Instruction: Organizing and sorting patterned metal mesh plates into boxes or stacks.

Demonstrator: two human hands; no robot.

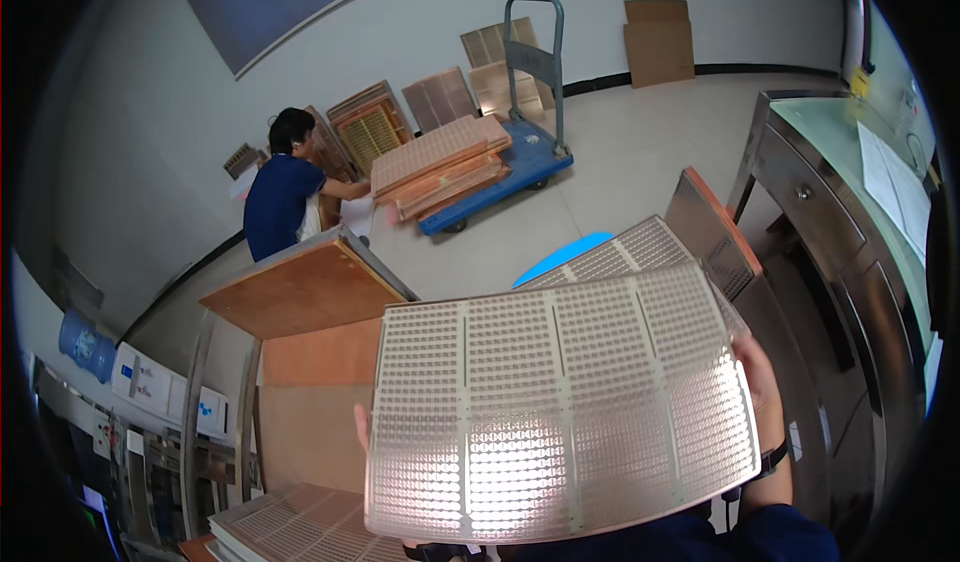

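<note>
A large, shiny, thin panel (515,392) with several columns of small repeated marks, like a circuit-board panel, is held up in front of me. My right hand (760,382) grips its right edge, with the fingers mostly behind it. At the left edge, part of my left hand (362,428) shows; the rest is hidden behind the panel. Just beyond lies another similar panel (640,247), partly covered. More such panels are stacked (300,524) at the lower left.
A wooden board (300,287) leans on a metal-framed stand at left. An orange-edged panel (715,227) tilts beside a metal desk (810,177). Farther off, a person (285,187) crouches by a blue trolley (535,152) carrying stacked panels (440,157). Other panels lean along the wall.
</note>
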